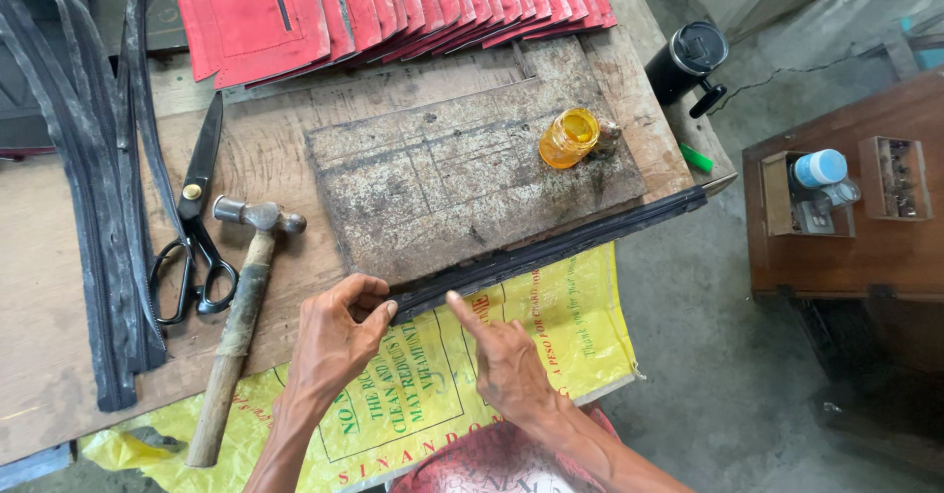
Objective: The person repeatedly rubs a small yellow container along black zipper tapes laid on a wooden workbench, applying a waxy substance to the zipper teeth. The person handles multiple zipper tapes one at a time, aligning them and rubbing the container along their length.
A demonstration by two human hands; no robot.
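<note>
A long black strip (pixel 560 247) lies along the front edge of a worn grey board (pixel 462 174) on the wooden table (pixel 59 287). My left hand (pixel 334 341) pinches the strip's near end between thumb and fingers. My right hand (pixel 506 360) is just to the right of it, index finger stretched out and pressing on the strip. A small open jar of yellow glue (pixel 568 137) stands at the board's right side. Under both hands hangs a yellow printed sack (pixel 551 326).
A hammer (pixel 241 306) and black scissors (pixel 192 228) lie left of the board, beside a bundle of black zipper strips (pixel 103 208). Several red fabric pieces (pixel 393 1) fan out at the back. A black mug (pixel 686 60) and a wooden stand (pixel 846 208) are on the right.
</note>
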